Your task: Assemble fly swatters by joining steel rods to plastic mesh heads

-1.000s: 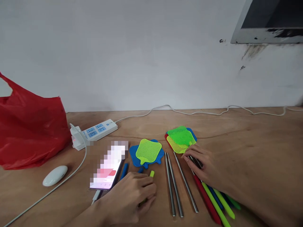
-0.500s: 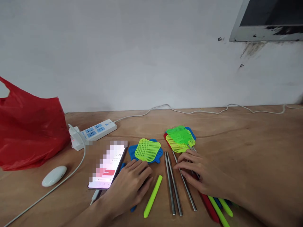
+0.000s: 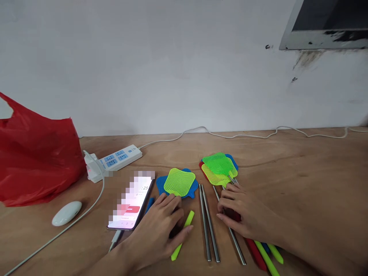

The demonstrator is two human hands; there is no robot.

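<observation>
Probably stiff and slick, the metal rod (image 3: 237,246) suits a mid-shaft grasp, with the right hand (image 3: 240,211) curled over it, hold unclear, and the left hand (image 3: 162,230) loosely open

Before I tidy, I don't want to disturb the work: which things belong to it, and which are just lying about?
Likely work, around left hand and right hand:
mesh heads
metal rods
colored handles

Apparently just lying about:
red bag
phone
power strip
white oval device
cords

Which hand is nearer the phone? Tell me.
Left: the left hand is just right of the phone; the right hand is farther right, beyond two metal rods.
</observation>
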